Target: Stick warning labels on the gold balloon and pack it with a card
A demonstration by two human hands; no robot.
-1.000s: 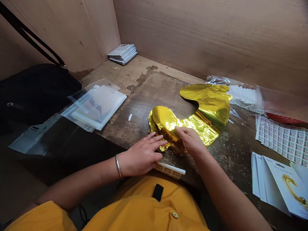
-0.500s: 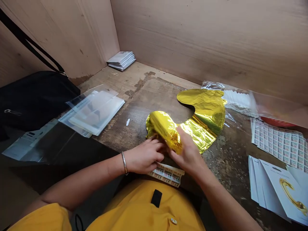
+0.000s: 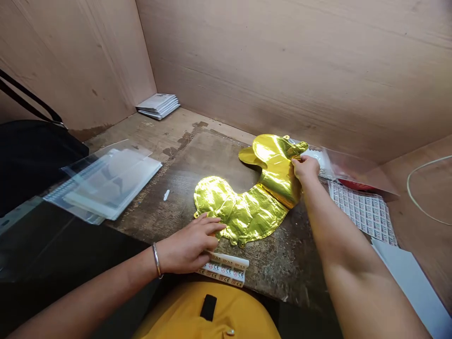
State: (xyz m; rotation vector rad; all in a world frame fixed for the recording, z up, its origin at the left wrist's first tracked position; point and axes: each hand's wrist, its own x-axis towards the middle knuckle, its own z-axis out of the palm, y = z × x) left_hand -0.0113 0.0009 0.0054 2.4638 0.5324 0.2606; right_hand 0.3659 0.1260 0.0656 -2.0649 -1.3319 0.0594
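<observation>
A gold foil balloon (image 3: 247,212), flat and curved like a letter C, lies on the worn wooden table. Its far end is folded over on itself. My right hand (image 3: 306,168) pinches the balloon's far right edge, arm stretched out. With fingers spread, my left hand (image 3: 192,242) rests at the balloon's near left edge, fingertips touching the foil. Under the heel and thumb of that hand is a curled strip of CE stickers (image 3: 226,269) at the table's front edge; its left part is hidden by the hand.
Clear plastic sleeves (image 3: 116,183) lie at the left, beside a black bag (image 3: 38,160). A stack of folded packs (image 3: 158,106) sits in the back corner. On the right are a sticker sheet (image 3: 363,212), white cards (image 3: 406,273) and a clear bag (image 3: 356,165). Wooden walls enclose the back.
My right hand has moved from the balloon's near end to its far right edge. The near end now lies flat, and the far end is folded over. My left hand's fingers have spread.
</observation>
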